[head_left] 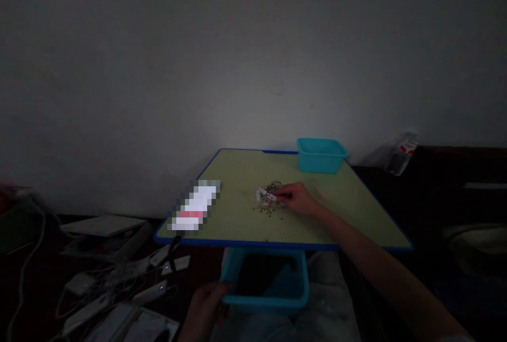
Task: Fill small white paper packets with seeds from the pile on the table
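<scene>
On the yellow-green table, my right hand [299,198] has its fingertips pinched together at a few small white pieces [261,193]. Whether one of these is between the fingers is too small to tell. Small dark grains [273,186] lie scattered around the white pieces. Below the table's near edge, a blue plastic bin [267,305] rests on my lap with a dark mass [257,273] inside. My left hand [206,302] grips this bin at its near left corner, with the thumb on the rim.
A second blue bin [321,161] stands at the table's far right corner. A lit, pixelated phone-like screen [196,206] lies on the table's left side. Cables and white power strips [148,294] clutter the lower left. A clear bottle [402,154] leans near the wall at right.
</scene>
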The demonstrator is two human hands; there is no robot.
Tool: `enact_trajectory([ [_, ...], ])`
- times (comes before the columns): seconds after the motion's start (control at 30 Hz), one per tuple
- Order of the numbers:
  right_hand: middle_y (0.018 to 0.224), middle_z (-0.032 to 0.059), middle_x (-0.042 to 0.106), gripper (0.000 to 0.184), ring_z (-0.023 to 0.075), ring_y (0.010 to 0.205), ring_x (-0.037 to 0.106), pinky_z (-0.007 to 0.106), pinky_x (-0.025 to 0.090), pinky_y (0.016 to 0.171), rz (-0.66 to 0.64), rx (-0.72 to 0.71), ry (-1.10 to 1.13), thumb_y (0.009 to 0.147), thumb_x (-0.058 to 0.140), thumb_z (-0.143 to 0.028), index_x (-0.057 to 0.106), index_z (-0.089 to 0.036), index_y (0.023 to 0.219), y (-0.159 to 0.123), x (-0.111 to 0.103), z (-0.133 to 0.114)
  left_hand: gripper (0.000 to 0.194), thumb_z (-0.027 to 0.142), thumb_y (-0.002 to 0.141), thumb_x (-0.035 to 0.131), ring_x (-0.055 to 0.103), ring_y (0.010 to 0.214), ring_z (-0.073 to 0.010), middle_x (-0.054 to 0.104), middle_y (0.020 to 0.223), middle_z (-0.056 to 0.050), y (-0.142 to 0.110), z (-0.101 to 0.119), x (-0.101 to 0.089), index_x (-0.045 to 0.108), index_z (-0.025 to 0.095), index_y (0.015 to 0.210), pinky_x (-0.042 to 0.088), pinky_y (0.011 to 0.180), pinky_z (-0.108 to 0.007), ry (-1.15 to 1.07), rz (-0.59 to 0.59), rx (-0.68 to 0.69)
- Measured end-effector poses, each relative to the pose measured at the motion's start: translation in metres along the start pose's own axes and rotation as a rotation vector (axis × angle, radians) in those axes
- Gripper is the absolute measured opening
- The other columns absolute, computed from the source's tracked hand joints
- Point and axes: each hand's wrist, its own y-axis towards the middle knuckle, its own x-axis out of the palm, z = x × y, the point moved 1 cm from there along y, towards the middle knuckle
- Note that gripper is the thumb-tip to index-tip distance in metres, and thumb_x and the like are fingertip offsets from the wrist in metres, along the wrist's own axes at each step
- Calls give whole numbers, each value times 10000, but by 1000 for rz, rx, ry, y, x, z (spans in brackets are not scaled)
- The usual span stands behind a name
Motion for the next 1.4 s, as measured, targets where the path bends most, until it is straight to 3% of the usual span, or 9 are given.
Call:
enact_trajectory([
  [0.5, 900, 26, 707, 248, 160, 748, 628, 261, 462, 696, -18, 32, 13, 767, 586, -214, 696, -212, 989, 1, 1, 3, 370, 427, 640, 621, 318, 250, -68, 378, 264, 73, 3, -4, -1, 496, 183, 391, 217, 322, -195, 16, -1, 45],
  [1.4, 866, 18, 711, 236, 151, 719, 622, 243, 457, 655, -74, 32, 95, 757, 603, -213, 704, -207, 970, 0, 1, -2, 378, 438, 626, 629, 307, 241, -68, 352, 261, 76, 8, -11, -3, 490, 182, 387, 200, 308, -193, 14, -9, 47],
])
